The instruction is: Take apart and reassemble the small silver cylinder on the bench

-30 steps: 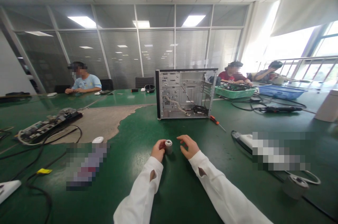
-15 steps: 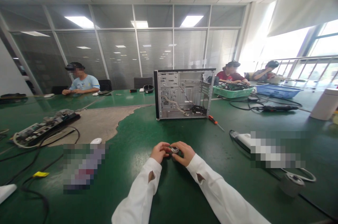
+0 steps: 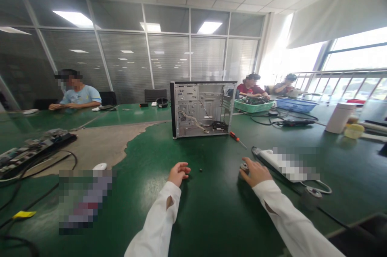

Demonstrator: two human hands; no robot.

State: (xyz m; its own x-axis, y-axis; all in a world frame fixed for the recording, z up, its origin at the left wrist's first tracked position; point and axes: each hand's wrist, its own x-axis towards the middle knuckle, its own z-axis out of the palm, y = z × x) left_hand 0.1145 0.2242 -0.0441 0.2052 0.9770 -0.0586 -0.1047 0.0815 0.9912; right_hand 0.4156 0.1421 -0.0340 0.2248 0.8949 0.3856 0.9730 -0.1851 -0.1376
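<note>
Over the green table (image 3: pixel 211 204), my left hand (image 3: pixel 179 173) has its fingers loosely bent and apart, with nothing visible in them. A tiny dark piece (image 3: pixel 200 170) lies on the tabletop just to the right of those fingertips; its kind is too small to tell. Farther right, my right hand (image 3: pixel 258 173) grips a small round silver metal part (image 3: pixel 244 167) between thumb and fingers, which partly cover it. Beyond both hands stands an opened computer case (image 3: pixel 202 109) with loose cables inside. An orange-handled screwdriver (image 3: pixel 234 136) lies by its right corner.
A white power strip (image 3: pixel 281 164) lies right of my right hand, near a grey cylindrical object (image 3: pixel 313 196). Cables and a circuit assembly (image 3: pixel 36 150) are at left. Green (image 3: pixel 255 106) and blue (image 3: pixel 294 105) baskets stand far right. Several people sit around the table.
My hands have parted: the right moved rightward with the round metal part, while the left stays near its place. A tiny dark piece now shows on the table between them. The view turned slightly right.
</note>
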